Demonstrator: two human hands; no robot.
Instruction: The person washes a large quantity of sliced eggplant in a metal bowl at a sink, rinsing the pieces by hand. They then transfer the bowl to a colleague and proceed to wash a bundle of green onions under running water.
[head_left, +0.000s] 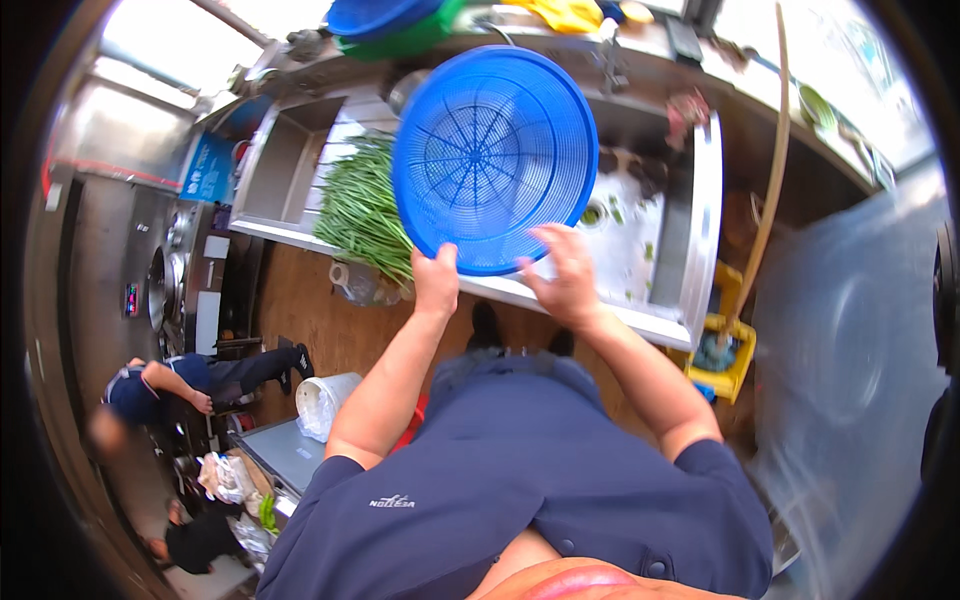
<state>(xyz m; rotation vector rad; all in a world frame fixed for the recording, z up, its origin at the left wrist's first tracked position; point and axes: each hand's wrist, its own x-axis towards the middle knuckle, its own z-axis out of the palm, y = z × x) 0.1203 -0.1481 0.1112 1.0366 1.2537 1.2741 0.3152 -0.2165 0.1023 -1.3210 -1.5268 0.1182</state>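
Note:
A round blue plastic colander basket (476, 165) is tilted up over the stainless steel sink (694, 217), and its meshed inside faces me. My left hand (436, 281) grips its lower left rim, thumb over the edge. At the lower right rim, my right hand (561, 276) has its fingers spread; whether the fingertips touch the rim I cannot tell. Left of the basket lies a large bunch of long green leafy stalks (360, 199), partly hidden behind it. Bits of green leaf (615, 210) are scattered in the sink basin near the drain.
A mop with a wooden handle (772, 165) stands in a yellow bucket (739, 367) on the right. Behind the sink are a tap (611, 56) and stacked basins (386, 22). Two people (154, 386) are at the left, near a white bucket (319, 397) and a table (281, 450).

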